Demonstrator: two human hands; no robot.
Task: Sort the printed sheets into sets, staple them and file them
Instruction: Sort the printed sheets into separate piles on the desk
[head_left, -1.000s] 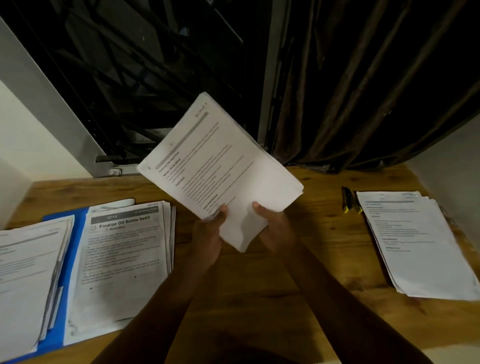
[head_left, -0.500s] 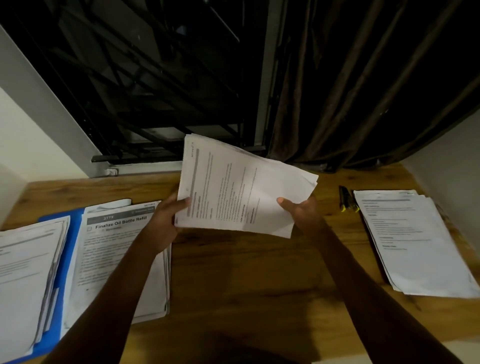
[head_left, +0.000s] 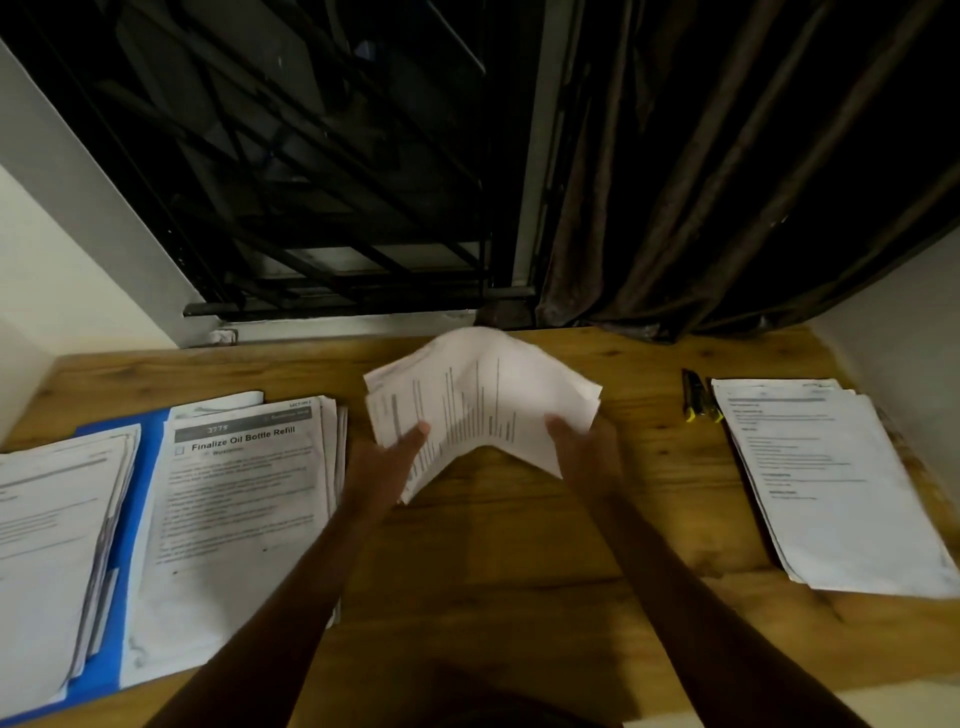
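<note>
A set of printed sheets (head_left: 478, 395) arches upward in the middle over the wooden table (head_left: 493, 561), turned sideways. My left hand (head_left: 387, 467) grips its left end with the thumb on top. My right hand (head_left: 584, 449) grips the right end. A stack headed "Finalize Oil Bottle Refill" (head_left: 234, 519) lies on an open blue folder (head_left: 140, 499) at the left, with another stack (head_left: 47, 545) on the folder's far left side. A further stack of sheets (head_left: 831, 488) lies at the right.
A small black and yellow object (head_left: 698, 396), maybe a stapler, lies left of the right stack. A barred window (head_left: 322, 208) and a dark curtain (head_left: 727, 182) stand behind the table. Walls close in at both sides.
The held sheets turned from upright to sideways and came down toward the table. My hands moved apart to the two ends, and the sheets now bow upward between them.
</note>
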